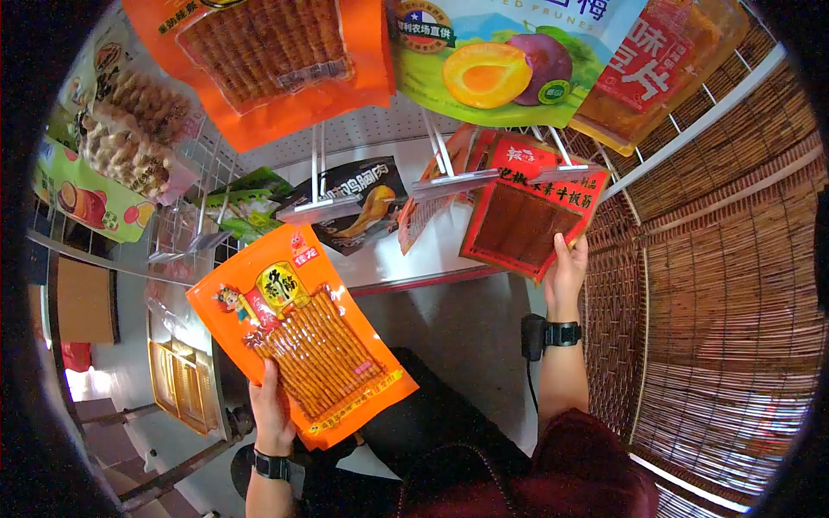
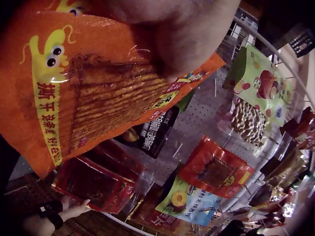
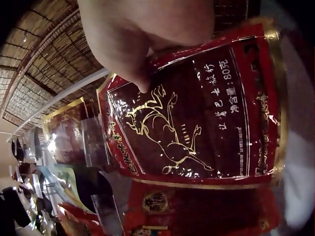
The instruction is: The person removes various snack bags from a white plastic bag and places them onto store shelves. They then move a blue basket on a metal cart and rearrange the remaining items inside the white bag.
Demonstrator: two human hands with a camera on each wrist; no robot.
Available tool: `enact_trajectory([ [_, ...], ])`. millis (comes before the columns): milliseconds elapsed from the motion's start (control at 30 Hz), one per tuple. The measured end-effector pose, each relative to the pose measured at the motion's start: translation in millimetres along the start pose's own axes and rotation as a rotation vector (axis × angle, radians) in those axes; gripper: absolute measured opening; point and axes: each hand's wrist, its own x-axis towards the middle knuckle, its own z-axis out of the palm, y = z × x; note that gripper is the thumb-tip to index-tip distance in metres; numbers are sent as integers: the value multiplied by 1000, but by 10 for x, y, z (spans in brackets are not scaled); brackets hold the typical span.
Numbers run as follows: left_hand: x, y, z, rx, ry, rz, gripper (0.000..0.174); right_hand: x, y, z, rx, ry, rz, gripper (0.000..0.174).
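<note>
My left hand [image 1: 272,413] grips an orange snack bag [image 1: 324,350] by its lower left edge, thumb on the front. Brown sticks show through the bag's window. In the left wrist view that hand [image 2: 187,34] covers part of the bag. My right hand [image 1: 566,274] pinches the lower right edge of a red packet [image 1: 525,226] with a dark brown window, thumb on its front. A hook's label holder [image 1: 471,181] overlaps the packet's upper left. The right wrist view shows the packet's gold-line drawing close below my thumb.
Above hang another orange bag [image 1: 268,60], a prune bag [image 1: 509,65] and a brown snack packet [image 1: 661,69]. A black packet [image 1: 358,207] and green packets [image 1: 246,203] hang behind. Peanut bags [image 1: 129,129] are on the left. A woven blind [image 1: 725,302] stands right.
</note>
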Motion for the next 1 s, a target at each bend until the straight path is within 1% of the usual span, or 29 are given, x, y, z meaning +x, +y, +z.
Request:
enact_trajectory([
  [100,1,-8,-17,-7,0,-10,41,19,19,-22,0,-12,15,30],
  [200,-5,-5,-25,-11,10,-30,40,37,76,-59,-46,-48,-11,35],
  [467,8,-20,-45,2,9,-1,39,62,108,-41,-28,-36,-29,31],
  [600,-5,-11,-31,-24,15,-12,39,59,55,2,-29,-38,-9,31],
  [700,11,-31,-71,-18,27,-14,38,79,65,2,-39,-7,8,34],
  [767,17,-38,-103,-57,13,-38,39,128,121,-45,-81,-56,-1,32],
  [867,23,-43,-116,-47,2,-44,39,159,159,-21,-107,-48,-40,32],
  [1000,15,-31,-83,-65,11,-38,40,95,39,97,-25,-18,8,30],
])
